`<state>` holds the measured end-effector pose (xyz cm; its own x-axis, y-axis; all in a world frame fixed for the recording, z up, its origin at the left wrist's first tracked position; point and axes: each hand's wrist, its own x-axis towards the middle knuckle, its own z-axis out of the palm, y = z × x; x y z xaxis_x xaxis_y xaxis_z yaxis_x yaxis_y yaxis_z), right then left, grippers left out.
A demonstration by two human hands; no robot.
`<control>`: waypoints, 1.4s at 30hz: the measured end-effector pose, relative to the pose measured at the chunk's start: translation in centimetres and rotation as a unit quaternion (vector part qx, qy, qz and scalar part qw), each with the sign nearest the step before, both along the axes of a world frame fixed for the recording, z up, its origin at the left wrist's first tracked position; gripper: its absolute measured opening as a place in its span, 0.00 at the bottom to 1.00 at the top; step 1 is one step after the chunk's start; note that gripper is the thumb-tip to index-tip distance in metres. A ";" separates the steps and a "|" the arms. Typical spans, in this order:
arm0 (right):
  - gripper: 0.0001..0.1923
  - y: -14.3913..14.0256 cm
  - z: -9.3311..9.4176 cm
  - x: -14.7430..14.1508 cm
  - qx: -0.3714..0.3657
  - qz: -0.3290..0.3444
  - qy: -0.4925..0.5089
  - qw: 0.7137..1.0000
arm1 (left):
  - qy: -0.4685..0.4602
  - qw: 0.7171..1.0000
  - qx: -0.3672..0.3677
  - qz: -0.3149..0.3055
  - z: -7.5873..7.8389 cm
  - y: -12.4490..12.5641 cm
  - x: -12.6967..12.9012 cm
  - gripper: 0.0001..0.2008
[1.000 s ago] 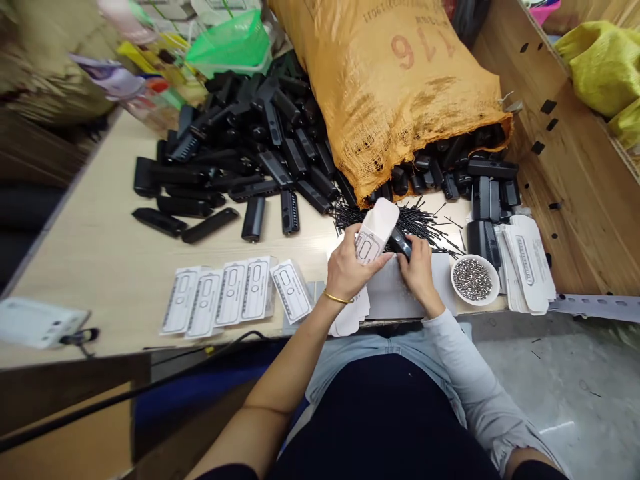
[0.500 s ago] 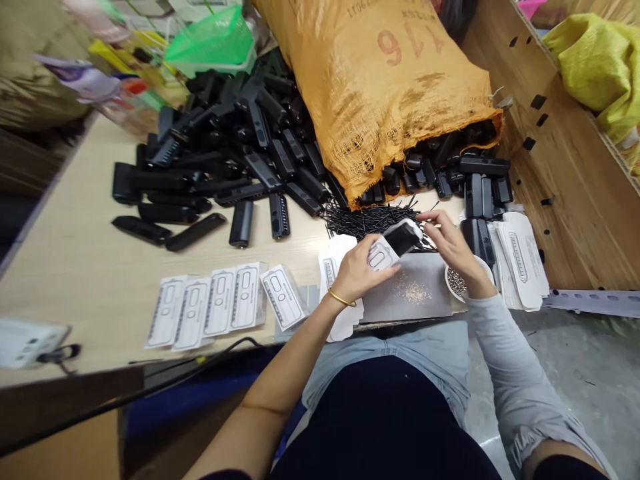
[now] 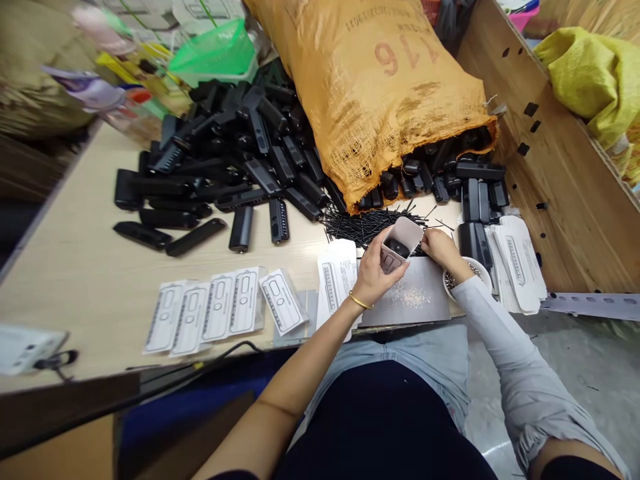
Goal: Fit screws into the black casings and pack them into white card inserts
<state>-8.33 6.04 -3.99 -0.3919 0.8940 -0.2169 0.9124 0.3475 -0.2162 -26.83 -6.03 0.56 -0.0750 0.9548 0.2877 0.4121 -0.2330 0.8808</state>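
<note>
My left hand is wrapped round a small white paper box, tilted so its open end faces up toward me. Inside the box lies a black plastic piece. At the box's right side is my right hand, its fingers drawn together; what they pinch, if anything, is hidden. Behind both hands spreads a heap of thin black sticks. Below my right wrist stands a white bowl of small metal pieces. A grey board with pale crumbs lies under the hands.
Several printed white boxes lie in a row at the left front. Flat cartons are stacked beside my left hand and at the right. Black plastic casings are piled behind, next to an orange woven sack. A wooden panel borders the right.
The box in my left hand has turned so its open end faces me, the black piece now deeper inside. My right hand has moved slightly down and its fingers have closed.
</note>
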 end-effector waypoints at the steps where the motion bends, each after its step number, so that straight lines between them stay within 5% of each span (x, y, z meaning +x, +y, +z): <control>1: 0.06 0.1 0.0 0.1 -0.003 0.001 0.003 1.000 | 0.003 1.000 -0.002 0.001 0.0 -0.1 0.0 0.35; 5: 0.05 -0.1 1.4 1.2 0.004 -0.018 0.041 0.999 | 0.036 0.999 0.017 0.016 -0.2 -0.3 -0.1 0.36; 8: 0.02 -1.2 4.7 2.8 0.038 -0.018 0.145 0.988 | 0.125 0.991 0.010 0.049 -0.3 -0.2 -0.3 0.37; 10: 0.03 -2.4 7.3 3.8 0.080 0.054 0.171 0.980 | 0.223 0.972 -0.010 0.068 -0.1 -0.1 -0.4 0.38; 15: 0.11 -5.5 11.2 3.1 0.186 0.220 -0.005 0.958 | 0.373 0.926 -0.009 0.051 0.7 0.0 0.0 0.37; 18: 0.10 -6.3 11.2 1.7 0.189 0.293 -0.031 0.937 | 0.371 0.928 0.007 0.020 1.0 -0.1 0.6 0.37; 20: 0.07 -6.2 10.7 1.1 0.177 0.301 0.037 0.936 | 0.321 0.947 0.024 -0.005 0.8 -0.1 0.8 0.38; 23: 0.04 -6.0 9.5 0.4 0.203 0.158 0.238 0.937 | 0.161 0.984 0.053 -0.049 0.2 -0.3 0.9 0.39; 27: 0.20 -6.6 7.0 -1.6 0.116 -0.038 0.477 0.870 | 0.028 0.996 0.053 -0.071 -0.2 -0.5 1.0 0.29; 29: 0.16 -7.5 5.6 -3.1 0.062 -0.095 0.546 0.830 | -0.002 0.996 0.023 -0.086 -0.1 -0.7 1.0 0.27; 33: 0.12 -9.4 4.4 -5.4 0.114 -0.193 0.595 0.772 | -0.055 0.989 -0.018 -0.140 -0.2 -1.0 1.0 0.24; 36: 0.12 -10.2 4.6 -6.0 0.139 -0.177 0.583 0.780 | -0.091 0.990 0.013 -0.105 -0.7 -1.0 1.5 0.29; 39: 0.10 -11.1 4.8 -6.3 0.206 -0.056 0.535 0.817 | -0.129 0.989 0.038 -0.060 -1.1 -1.0 2.0 0.37; 42: 0.09 -11.7 4.9 -6.6 0.252 0.039 0.498 0.829 | -0.138 0.988 0.039 -0.051 -1.4 -1.1 2.1 0.34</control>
<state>-14.94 -5.70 0.95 -0.2120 0.7365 0.6423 0.3385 0.6719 -0.6587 -24.70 -7.12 -0.80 -0.0662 0.9372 0.3424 0.1293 -0.3322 0.9343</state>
